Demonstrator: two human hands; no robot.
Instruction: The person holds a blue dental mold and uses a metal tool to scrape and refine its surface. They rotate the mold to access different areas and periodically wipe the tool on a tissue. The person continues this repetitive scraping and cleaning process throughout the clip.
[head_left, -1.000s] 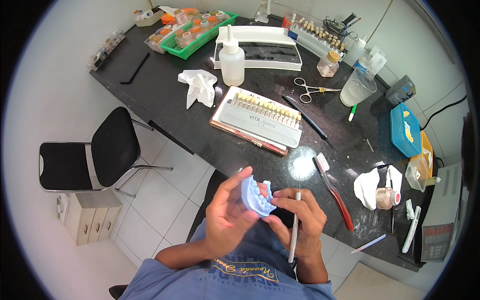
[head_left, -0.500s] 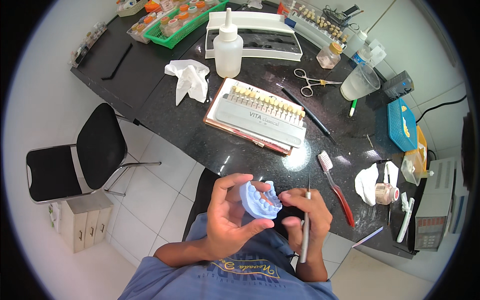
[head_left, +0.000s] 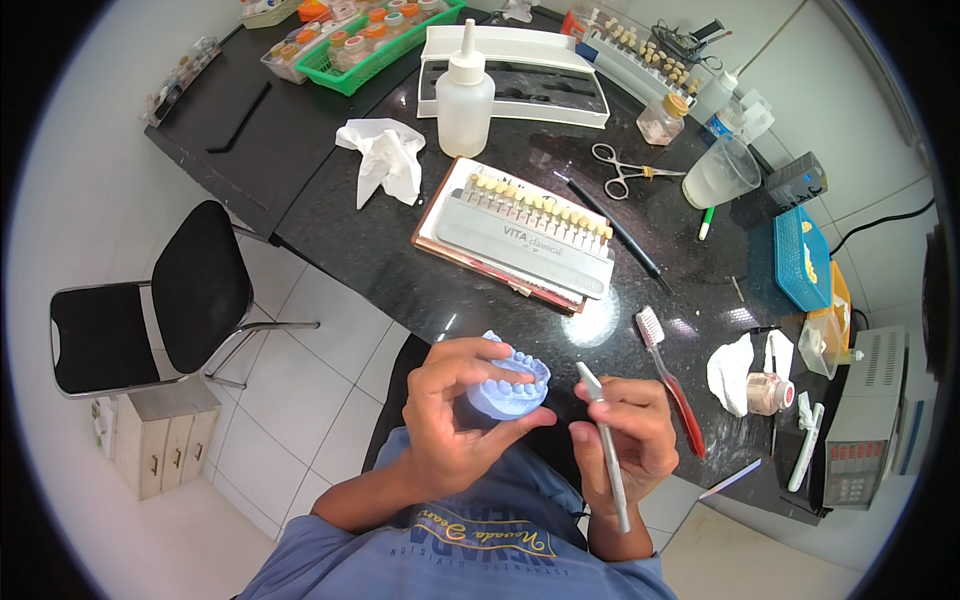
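A light blue dental cast (head_left: 510, 398) with a row of moulded teeth sits in my left hand (head_left: 448, 412). The fingers reach over its far side and the thumb presses under its near edge. My right hand (head_left: 630, 435) pinches a slim knife-like tool (head_left: 611, 465) with a grey metal handle. Its flat, pale tip points up and away, a short gap to the right of the cast. On the table beyond lies a grey tooth shade guide (head_left: 525, 243) with a row of tooth-coloured tabs, resting on a flat case. A red toothbrush (head_left: 672, 378) lies right of my right hand.
A white squeeze bottle (head_left: 465, 112) and crumpled tissue (head_left: 386, 163) stand beyond the guide. Farther right are scissor-handled forceps (head_left: 622, 172), a clear cup (head_left: 720, 172), a blue basket (head_left: 800, 262) and a small jar (head_left: 768, 393). A black chair (head_left: 203, 295) is at left.
My left hand has tilted the cast and moved slightly left. The tool has drawn away from the cast and turned in my right hand, its broad tip now showing.
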